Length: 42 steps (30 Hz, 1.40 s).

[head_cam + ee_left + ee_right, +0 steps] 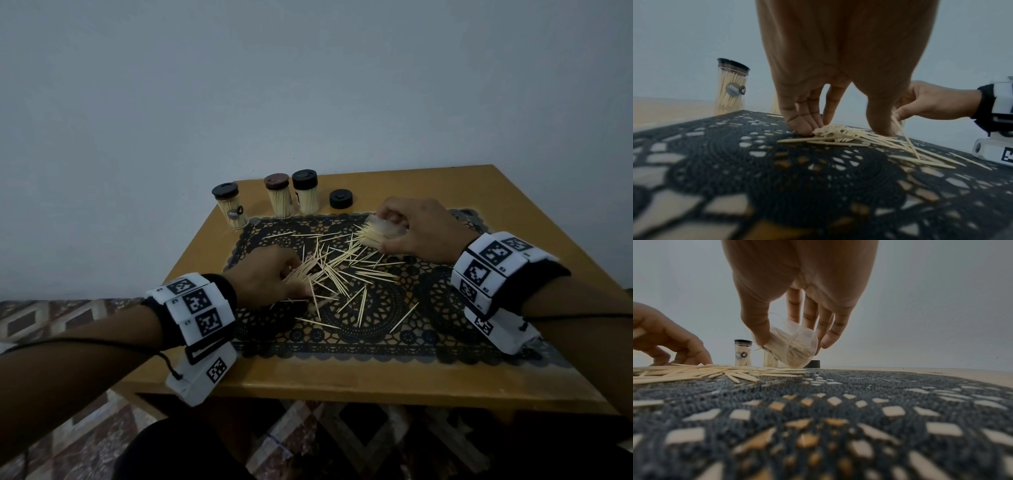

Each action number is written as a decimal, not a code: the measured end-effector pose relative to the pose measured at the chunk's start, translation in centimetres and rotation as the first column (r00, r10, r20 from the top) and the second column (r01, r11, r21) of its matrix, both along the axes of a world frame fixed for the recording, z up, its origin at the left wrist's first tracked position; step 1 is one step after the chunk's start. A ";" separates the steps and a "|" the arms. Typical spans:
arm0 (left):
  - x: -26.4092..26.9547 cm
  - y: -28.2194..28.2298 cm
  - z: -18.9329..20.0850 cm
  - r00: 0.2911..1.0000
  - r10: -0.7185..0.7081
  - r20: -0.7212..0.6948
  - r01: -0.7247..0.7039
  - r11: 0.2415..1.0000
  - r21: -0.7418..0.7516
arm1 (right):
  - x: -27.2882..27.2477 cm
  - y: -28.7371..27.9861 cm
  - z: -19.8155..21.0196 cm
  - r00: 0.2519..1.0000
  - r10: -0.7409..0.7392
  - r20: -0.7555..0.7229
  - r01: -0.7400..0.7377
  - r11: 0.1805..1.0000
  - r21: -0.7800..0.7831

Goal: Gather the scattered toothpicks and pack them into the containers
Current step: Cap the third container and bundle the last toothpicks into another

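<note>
Loose toothpicks (342, 270) lie scattered over a black lace placemat (376, 325). My left hand (270, 277) reaches down at the pile's left side, and its fingertips (799, 128) and thumb pinch a small bunch of toothpicks (836, 133) against the mat. My right hand (418, 233) grips a clear open container (795, 347), tilted on its side with its mouth toward the pile and toothpicks sticking out of it (370, 236). Its black lid (340, 199) lies on the table behind it.
Three capped containers full of toothpicks stand along the table's far left: (230, 205), (279, 195), (305, 192). The wooden table (342, 380) stands against a plain wall, with a patterned floor below its front edge.
</note>
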<state>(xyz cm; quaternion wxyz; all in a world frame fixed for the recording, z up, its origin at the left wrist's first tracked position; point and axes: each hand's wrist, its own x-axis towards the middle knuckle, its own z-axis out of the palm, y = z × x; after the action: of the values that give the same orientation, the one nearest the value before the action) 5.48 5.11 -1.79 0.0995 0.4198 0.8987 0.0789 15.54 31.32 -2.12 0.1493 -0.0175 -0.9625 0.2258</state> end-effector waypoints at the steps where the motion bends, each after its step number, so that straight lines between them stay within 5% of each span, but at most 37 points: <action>1: 0.1 -0.1 0.2 0.999 -0.009 0.039 0.010 1.000 -0.027 | 0.0 0.0 0.0 1.000 0.001 0.001 -0.001 1.000 0.003; 15: -0.3 1.4 -0.2 0.997 0.062 -0.038 -0.061 0.998 0.029 | -0.2 0.2 -0.2 1.000 0.000 0.000 0.000 1.000 0.004; 21: 0.0 1.9 -1.2 0.982 0.041 -0.186 -0.077 0.979 -0.190 | -0.2 0.2 -0.3 1.000 0.006 0.002 -0.006 1.000 -0.003; 42: 0.0 0.9 -0.6 0.986 0.121 -0.117 -0.139 0.978 -0.157 | -0.1 0.2 -0.2 1.000 0.011 0.001 -0.011 1.000 -0.008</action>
<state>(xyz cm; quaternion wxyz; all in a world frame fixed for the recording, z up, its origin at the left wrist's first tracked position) 5.49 6.02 -2.38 0.0803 0.3541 0.9317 -0.0117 15.45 31.47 -2.27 0.1473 -0.0131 -0.9618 0.2305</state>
